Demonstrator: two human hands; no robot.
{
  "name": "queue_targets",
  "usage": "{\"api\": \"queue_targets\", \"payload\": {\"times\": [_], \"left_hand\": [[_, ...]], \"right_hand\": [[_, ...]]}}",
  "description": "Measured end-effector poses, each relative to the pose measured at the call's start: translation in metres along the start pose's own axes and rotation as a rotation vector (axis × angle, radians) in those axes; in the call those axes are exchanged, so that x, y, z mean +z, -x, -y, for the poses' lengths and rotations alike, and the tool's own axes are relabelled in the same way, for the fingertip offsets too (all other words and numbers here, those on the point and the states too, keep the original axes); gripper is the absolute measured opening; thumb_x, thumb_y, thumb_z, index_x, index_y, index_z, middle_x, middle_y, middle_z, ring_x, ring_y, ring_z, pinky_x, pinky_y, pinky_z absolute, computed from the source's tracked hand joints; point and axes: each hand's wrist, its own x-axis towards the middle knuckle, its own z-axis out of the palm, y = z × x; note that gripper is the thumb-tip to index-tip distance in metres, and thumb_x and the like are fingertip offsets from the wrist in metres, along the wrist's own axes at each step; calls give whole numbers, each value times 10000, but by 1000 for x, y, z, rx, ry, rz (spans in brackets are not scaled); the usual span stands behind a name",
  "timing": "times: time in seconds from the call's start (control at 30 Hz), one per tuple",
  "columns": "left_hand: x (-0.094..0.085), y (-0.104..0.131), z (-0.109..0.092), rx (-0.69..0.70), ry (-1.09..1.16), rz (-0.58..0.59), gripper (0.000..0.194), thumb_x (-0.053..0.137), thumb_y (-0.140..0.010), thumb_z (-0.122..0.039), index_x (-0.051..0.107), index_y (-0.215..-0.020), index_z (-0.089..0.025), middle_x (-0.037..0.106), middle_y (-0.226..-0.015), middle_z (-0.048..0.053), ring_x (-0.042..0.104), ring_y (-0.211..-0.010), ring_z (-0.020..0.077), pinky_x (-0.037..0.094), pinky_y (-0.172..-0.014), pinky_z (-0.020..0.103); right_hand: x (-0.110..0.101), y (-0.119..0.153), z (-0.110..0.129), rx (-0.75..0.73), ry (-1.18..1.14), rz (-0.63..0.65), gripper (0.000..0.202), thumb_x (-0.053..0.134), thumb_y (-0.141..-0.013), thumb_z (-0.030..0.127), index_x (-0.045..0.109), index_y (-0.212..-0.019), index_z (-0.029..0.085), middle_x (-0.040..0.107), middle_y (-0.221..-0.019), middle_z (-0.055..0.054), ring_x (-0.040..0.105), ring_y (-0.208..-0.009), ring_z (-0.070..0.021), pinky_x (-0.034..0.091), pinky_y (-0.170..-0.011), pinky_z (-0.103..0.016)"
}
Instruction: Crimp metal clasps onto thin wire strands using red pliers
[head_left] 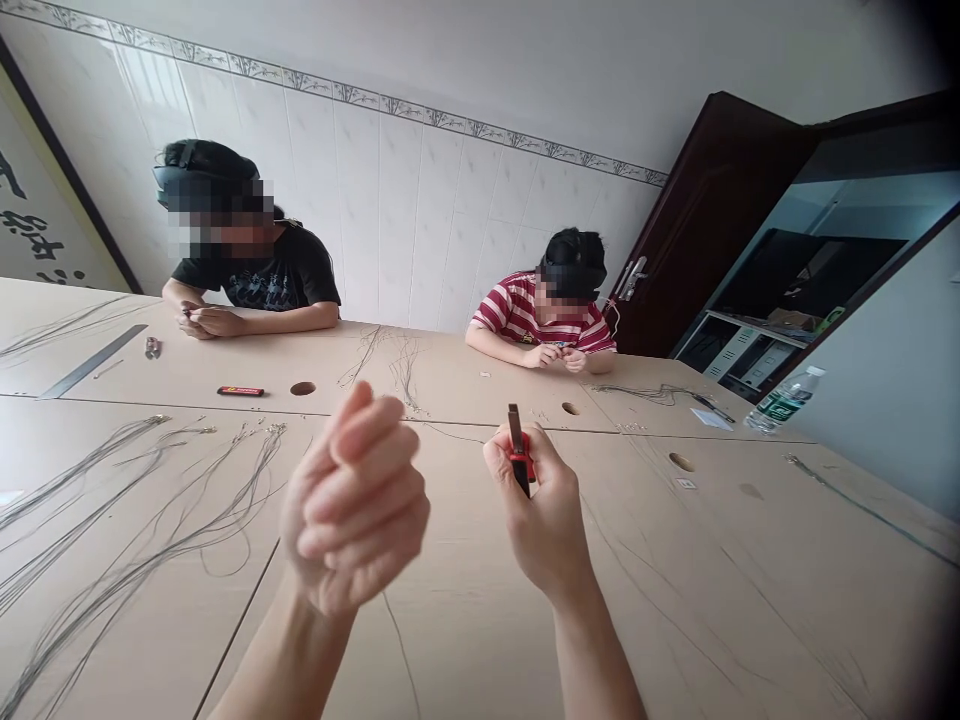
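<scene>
My left hand [364,500] is raised over the table with its fingers curled closed, slightly smeared by motion. From beneath it hangs a thin grey cord [399,640]; the part inside the fingers is hidden. To its right, my right hand [544,520] wraps round red-handled pliers [516,440], seen edge-on with the narrow metal head pointing up. Another fine line shows on the tabletop between the two hands.
Bundles of thin cords [157,570] lie on the table [465,620] at left. Beyond are a steel ruler [94,362], a red-black box [240,391], round holes and a water bottle [784,402]. Two people [262,270] [540,310] sit opposite.
</scene>
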Motion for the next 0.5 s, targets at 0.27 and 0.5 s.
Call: {"api": "queue_targets", "payload": {"times": [0.27,0.5], "left_hand": [[6,-13,-37,845,-478,-385,459,191,-1059,-269,639,-1068,-171,740,-1099,19,694,-1020,64,528,-939,134],[-40,-24,-53,925,-788,-597,415,314,-1022,-410,686,-1009,-225,638,-1337,57,529,-1308,188,452,-1077,324]], "right_hand": [[6,5,4,-91,-36,90,168,500,-966,288,484,-814,218,491,-781,24,444,-692,-119,398,-660,-236],[4,7,6,-144,-69,147,145,498,-970,255,492,-830,217,527,-844,-2,477,-727,-128,409,-685,-254]]}}
